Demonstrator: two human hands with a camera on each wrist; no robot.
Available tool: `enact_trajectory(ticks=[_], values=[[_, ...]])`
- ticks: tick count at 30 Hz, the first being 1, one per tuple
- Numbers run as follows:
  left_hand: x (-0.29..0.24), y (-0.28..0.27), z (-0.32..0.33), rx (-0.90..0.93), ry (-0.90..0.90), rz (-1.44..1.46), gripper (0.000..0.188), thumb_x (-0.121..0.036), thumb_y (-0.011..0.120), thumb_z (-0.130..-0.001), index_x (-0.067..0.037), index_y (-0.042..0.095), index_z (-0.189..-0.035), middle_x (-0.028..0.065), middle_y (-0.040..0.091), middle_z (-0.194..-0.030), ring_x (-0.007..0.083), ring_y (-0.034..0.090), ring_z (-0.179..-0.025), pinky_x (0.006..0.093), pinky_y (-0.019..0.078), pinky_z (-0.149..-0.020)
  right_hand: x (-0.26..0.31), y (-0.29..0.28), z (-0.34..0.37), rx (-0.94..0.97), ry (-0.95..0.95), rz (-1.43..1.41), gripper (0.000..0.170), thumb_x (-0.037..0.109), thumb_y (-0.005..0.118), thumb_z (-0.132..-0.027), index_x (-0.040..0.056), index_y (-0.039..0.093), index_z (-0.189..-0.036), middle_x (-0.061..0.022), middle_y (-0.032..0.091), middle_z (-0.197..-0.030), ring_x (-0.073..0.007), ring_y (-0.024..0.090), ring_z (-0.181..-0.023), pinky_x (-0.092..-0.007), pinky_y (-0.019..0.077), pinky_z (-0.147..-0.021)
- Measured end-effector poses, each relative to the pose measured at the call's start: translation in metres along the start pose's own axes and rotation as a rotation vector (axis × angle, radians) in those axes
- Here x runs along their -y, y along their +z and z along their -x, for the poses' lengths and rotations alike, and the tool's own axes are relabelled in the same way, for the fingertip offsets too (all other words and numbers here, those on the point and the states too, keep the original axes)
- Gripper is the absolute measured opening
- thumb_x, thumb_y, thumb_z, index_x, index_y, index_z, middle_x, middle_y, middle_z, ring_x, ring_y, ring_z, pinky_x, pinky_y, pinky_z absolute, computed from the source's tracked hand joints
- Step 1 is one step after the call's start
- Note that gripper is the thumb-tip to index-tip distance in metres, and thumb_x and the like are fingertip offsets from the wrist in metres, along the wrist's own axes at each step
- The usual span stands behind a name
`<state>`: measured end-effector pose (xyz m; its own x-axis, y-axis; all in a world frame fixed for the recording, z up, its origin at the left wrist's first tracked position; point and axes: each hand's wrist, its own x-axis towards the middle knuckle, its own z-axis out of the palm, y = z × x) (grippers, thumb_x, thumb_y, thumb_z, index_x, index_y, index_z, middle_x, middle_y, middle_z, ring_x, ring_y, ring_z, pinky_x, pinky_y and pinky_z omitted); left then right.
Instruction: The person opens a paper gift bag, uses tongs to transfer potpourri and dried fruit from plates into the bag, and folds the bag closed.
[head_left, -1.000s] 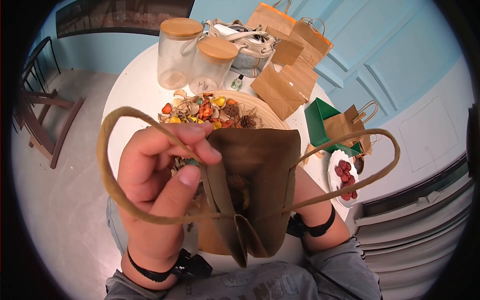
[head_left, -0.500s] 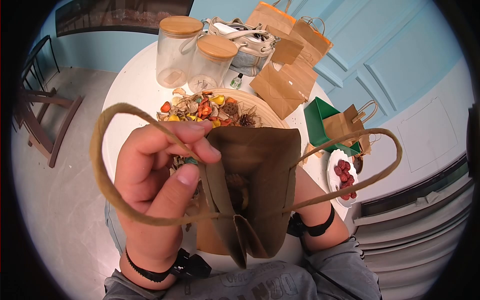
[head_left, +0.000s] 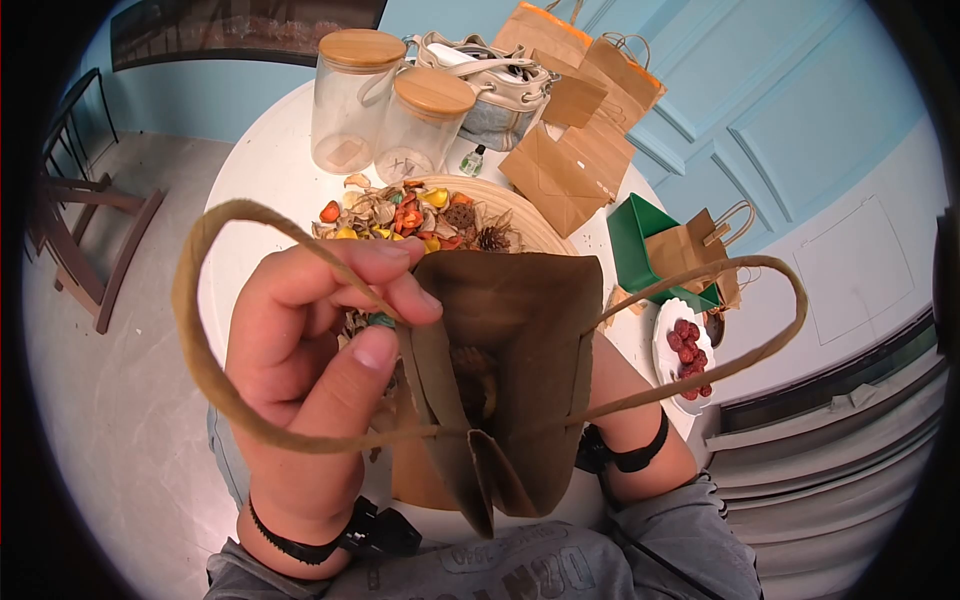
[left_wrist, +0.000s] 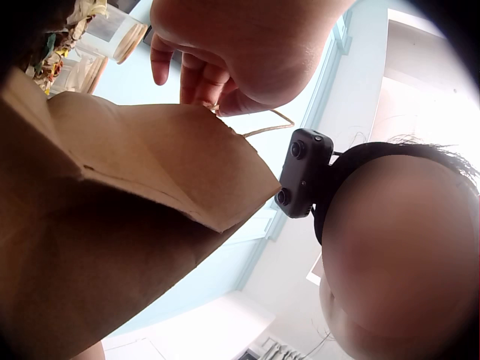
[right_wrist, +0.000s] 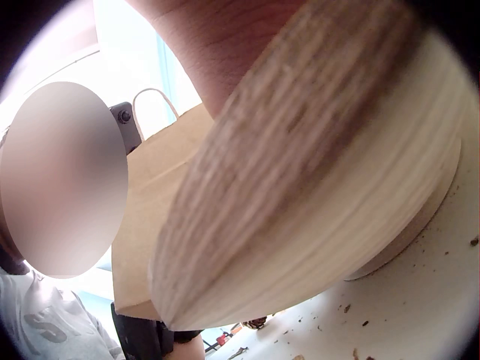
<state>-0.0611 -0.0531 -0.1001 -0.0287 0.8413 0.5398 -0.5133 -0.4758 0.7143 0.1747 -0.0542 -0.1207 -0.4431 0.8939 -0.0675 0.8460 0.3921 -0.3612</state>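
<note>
My left hand (head_left: 285,345) pinches the rim of a brown paper bag (head_left: 510,300) between thumb and fingers, beside one of its cord handles (head_left: 220,405). The bag stands open towards the head camera, and something small, round and brown (head_left: 475,385) shows dimly inside. From the left wrist, the bag's folded edge hangs below the hand. My right forearm (head_left: 635,400) reaches behind the bag, which hides that hand in the head view. In the right wrist view my right hand (right_wrist: 225,52) is over the rim of a wooden bowl (right_wrist: 300,202), its fingers hidden. Colourful dried potpourri (head_left: 400,215) fills the bowl.
Two lidded glass jars (head_left: 350,120) stand at the back, with a handbag (head_left: 500,110) and small bottle (head_left: 473,161) near them. More paper bags (head_left: 570,180), a green box (head_left: 630,240) and a white plate (head_left: 665,350) of dark red fruit line the right side.
The bag's left handle loop has shifted slightly outward to the left, together with a small movement of the left hand. The grip on the bag is the same.
</note>
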Motion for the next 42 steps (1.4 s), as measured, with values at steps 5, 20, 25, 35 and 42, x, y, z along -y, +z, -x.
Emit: enact_trajectory(ticks=[5,20,25,35,42], values=[[0.0,0.001,0.0,-0.004,-0.005,0.009,0.026,-0.001,0.054,-0.085,0.002,0.049,-0.111,0.0162,0.058,-0.113,0.0186,0.06,-0.093,0.0406,0.0414,-0.1,-0.001,0.0,0.0,-0.003,-0.004,-0.004,0.026,0.018,0.066,-0.08,0.0076,0.057,-0.103,-0.0146,0.065,-0.079,-0.0347,0.064,-0.078,-0.0416,0.0504,-0.066],[-0.001,0.001,-0.001,-0.016,-0.015,0.012,0.023,-0.002,0.055,-0.085,0.001,0.049,-0.107,0.0182,0.059,-0.114,0.0194,0.06,-0.092,0.037,0.0452,-0.091,-0.003,-0.002,-0.009,-0.012,-0.013,-0.013,0.027,0.017,0.066,-0.08,0.0074,0.057,-0.103,-0.0149,0.065,-0.08,-0.0348,0.064,-0.078,-0.0416,0.0504,-0.067],[0.0,0.0,0.0,-0.012,-0.019,0.024,0.023,-0.003,0.055,-0.086,0.001,0.049,-0.107,0.0183,0.059,-0.114,0.0192,0.06,-0.092,0.0357,0.0456,-0.09,-0.001,0.003,-0.003,-0.013,-0.016,-0.016,0.027,0.017,0.066,-0.079,0.0073,0.057,-0.104,-0.015,0.065,-0.08,-0.0348,0.064,-0.078,-0.0416,0.0504,-0.067],[0.001,0.001,0.0,-0.014,-0.013,0.041,0.022,-0.003,0.055,-0.087,0.0,0.049,-0.107,0.0185,0.059,-0.114,0.0188,0.059,-0.092,0.0347,0.0462,-0.088,-0.005,0.004,0.016,-0.01,-0.02,-0.016,0.028,0.016,0.066,-0.079,0.0072,0.057,-0.104,-0.0152,0.064,-0.08,-0.0349,0.064,-0.078,-0.0416,0.0503,-0.067],[0.0,-0.001,-0.001,0.003,-0.008,0.003,0.028,-0.003,0.055,-0.087,0.003,0.049,-0.113,0.0167,0.06,-0.112,0.0172,0.059,-0.092,0.0327,0.0458,-0.088,-0.008,0.001,0.018,-0.006,-0.018,-0.018,0.028,0.016,0.066,-0.079,0.0071,0.057,-0.104,-0.0154,0.064,-0.08,-0.0349,0.064,-0.078,-0.0416,0.0503,-0.067]])
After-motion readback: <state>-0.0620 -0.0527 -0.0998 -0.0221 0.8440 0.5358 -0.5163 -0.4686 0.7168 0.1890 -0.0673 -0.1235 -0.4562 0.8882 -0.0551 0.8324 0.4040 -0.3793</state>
